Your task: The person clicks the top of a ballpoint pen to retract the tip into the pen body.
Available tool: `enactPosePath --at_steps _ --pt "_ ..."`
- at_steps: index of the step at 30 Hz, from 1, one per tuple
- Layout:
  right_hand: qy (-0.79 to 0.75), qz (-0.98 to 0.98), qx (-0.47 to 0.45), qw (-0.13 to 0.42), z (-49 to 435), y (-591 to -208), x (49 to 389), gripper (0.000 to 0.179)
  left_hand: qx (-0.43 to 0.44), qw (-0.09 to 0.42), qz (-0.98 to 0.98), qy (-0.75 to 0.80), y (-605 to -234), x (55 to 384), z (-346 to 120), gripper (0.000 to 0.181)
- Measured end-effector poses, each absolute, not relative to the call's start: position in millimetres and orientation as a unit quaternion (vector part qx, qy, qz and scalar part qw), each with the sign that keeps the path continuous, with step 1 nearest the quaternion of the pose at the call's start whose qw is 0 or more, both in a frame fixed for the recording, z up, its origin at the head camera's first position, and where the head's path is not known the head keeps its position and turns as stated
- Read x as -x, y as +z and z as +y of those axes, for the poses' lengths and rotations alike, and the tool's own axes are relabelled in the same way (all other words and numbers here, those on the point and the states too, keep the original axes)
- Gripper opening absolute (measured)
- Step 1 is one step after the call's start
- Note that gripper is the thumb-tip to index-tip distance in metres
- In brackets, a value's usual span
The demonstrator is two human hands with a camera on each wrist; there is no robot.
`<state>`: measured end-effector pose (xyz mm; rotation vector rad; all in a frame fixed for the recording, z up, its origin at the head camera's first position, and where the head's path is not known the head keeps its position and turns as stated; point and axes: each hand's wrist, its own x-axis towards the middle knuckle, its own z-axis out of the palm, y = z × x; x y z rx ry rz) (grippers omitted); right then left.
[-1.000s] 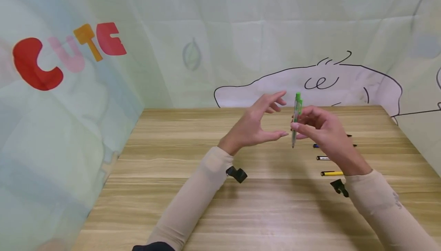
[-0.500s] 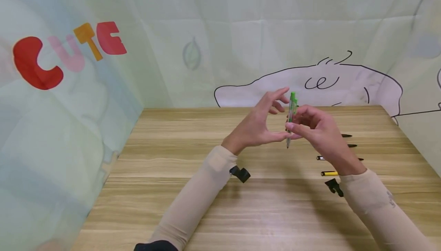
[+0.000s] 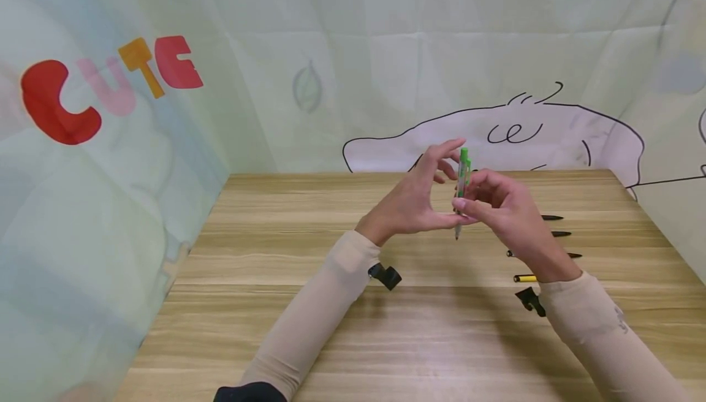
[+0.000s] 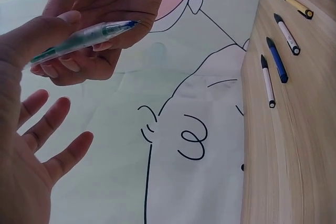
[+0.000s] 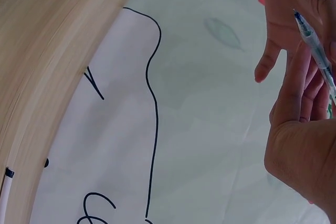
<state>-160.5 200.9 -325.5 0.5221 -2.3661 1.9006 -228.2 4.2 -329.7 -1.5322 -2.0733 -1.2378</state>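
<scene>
A green ballpoint pen (image 3: 462, 172) with a clear barrel stands nearly upright in the head view, tip down, raised over the table. My right hand (image 3: 507, 209) pinches it at mid-barrel between thumb and fingers. Opposite it, my left hand (image 3: 405, 200) is spread in a C shape, its thumb reaching to the pen's lower barrel and its other fingers beside the green top. The left wrist view has the pen (image 4: 86, 40) crossing close by the left thumb, with a dark blue tip. In the right wrist view, the pen (image 5: 315, 48) overlaps the left palm.
On the wooden table (image 3: 331, 316), several pens lie in a row to the right: a yellow one (image 4: 296, 4), a white one (image 4: 287, 34), a blue one (image 4: 277, 59) and another white one (image 4: 268, 81). A printed cloth backdrop (image 3: 331, 53) rises behind and at the left.
My right hand has carried the green pen a little to the left. The left hand has moved slightly right, so its thumb now meets the pen's lower part in the head view.
</scene>
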Motion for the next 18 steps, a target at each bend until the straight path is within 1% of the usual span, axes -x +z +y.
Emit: enactPosePath --at_steps 11,18 --pt "0.608 -0.775 -0.169 0.038 200.2 -326.4 160.4 0.021 0.536 0.137 -0.718 -0.422 -327.8 228.3 3.4 0.110" --pt "0.619 -0.765 -0.172 0.040 200.2 -327.7 161.0 0.020 0.547 0.147 -0.712 -0.415 -328.9 227.9 3.9 0.107"
